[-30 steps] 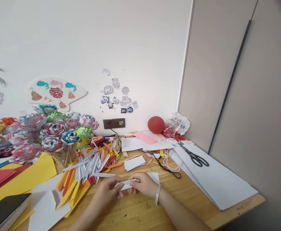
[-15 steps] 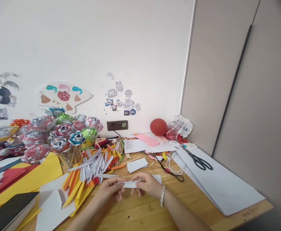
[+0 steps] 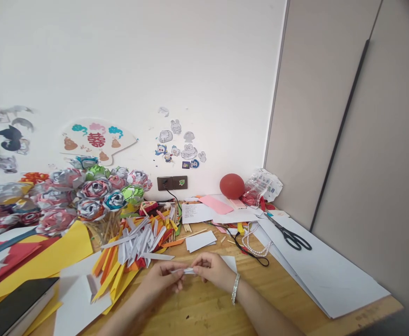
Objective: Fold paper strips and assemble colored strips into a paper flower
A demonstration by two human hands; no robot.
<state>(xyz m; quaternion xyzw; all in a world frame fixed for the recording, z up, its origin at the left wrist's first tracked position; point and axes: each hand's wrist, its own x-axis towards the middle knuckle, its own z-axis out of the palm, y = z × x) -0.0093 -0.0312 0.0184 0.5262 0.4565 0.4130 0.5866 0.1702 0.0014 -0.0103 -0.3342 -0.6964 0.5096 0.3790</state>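
Between my two hands, above the front middle of the wooden table, is a small folded strip of white paper (image 3: pixel 188 270). My left hand (image 3: pixel 167 276) pinches its left end, and my right hand (image 3: pixel 210 270), with a beaded bracelet on the wrist, pinches the right end. Both thumbs lie close together on the strip and cover much of it. A white sheet (image 3: pixel 230 263) lies partly behind my right hand. Just beyond the hands is a small stack of white paper pieces (image 3: pixel 200 241). To the left, many folded white strips (image 3: pixel 139 243) lie on orange and yellow ones.
Paper flowers (image 3: pixel 94 189) crowd the back left. A dark, flat object (image 3: pixel 15 305) lies front left, near yellow sheets (image 3: pixel 46 261). A red balloon (image 3: pixel 231 186) is at the back. On the right, black scissors (image 3: pixel 290 235) lie on large white sheets (image 3: pixel 330 280).
My hands have come closer together on the white strip, and less of it shows between the thumbs. The whole view has shifted slightly.
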